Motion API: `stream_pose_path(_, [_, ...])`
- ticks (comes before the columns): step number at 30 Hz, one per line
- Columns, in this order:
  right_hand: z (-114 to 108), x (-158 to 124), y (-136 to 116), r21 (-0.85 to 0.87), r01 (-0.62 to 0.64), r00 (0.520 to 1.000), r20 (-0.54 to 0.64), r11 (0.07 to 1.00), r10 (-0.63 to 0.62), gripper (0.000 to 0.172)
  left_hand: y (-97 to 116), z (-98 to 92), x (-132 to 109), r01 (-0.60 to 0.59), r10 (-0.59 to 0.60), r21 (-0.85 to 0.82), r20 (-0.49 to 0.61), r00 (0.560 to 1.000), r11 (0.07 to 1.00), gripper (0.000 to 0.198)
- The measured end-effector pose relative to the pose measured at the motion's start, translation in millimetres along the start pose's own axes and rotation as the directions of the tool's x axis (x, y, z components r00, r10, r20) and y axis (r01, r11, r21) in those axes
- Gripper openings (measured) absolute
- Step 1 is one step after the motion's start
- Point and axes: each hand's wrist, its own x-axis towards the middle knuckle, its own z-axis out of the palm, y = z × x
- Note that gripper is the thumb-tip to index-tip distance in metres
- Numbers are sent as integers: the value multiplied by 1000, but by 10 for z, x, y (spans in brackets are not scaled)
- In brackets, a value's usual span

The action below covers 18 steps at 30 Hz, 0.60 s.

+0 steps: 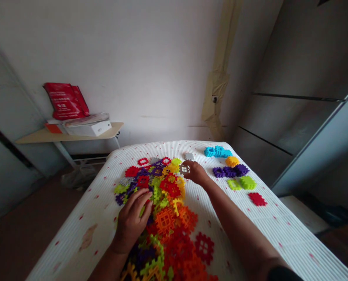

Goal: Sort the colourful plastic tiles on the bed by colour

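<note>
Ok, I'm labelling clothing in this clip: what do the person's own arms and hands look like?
The left hand and right hand are bare: no gloves, and no ring or watch that I can make out. Both forearms are uncovered. A dark sleeve edge shows only high on the right arm, at the picture's bottom edge.

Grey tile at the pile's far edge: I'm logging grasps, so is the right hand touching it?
Touching. Head view: the right hand grips the grey tile at its edge, no gap.
</note>
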Motion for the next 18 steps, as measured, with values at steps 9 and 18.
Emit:
stream_pose_path(9, [252, 321, 574, -158, -81, 996, 22, 984, 86, 40, -12, 25, -26, 30, -30, 14, 13, 999, 999, 25])
stream_pose_path(18, [322, 326, 681, -169, -41, 998, 39, 985, 48, 27, -41, 26, -46, 53, -53, -6, 11, 999, 999, 24])
